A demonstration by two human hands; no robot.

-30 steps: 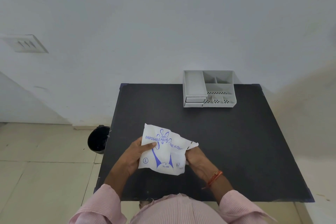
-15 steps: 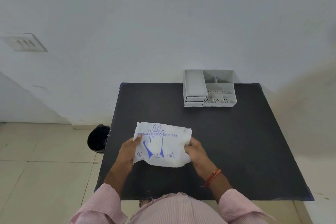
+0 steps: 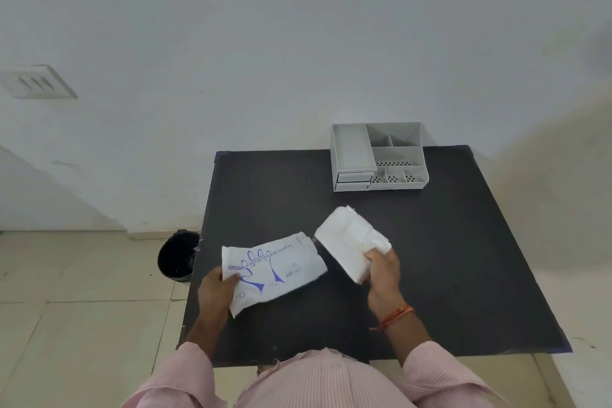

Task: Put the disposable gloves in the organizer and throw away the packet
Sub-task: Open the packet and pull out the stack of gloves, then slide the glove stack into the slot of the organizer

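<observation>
My left hand [image 3: 217,291] grips the left end of the white packet [image 3: 275,270] with blue glove print, which now looks flat and lies just above the black table [image 3: 447,258]. A folded white stack of disposable gloves [image 3: 347,238] is out of the packet, and my right hand [image 3: 382,273] holds it by its near end, tilted up to the left. The grey organizer [image 3: 379,156] with several compartments stands at the table's far edge, to the right of centre, well beyond both hands.
A black bin [image 3: 178,255] with a dark liner stands on the tiled floor, left of the table's left edge. A white wall rises right behind the table. My pink sleeves fill the bottom of the view.
The stack of gloves has come out of the packet's right end. My right hand has moved right and up with it, while my left hand keeps the emptied packet.
</observation>
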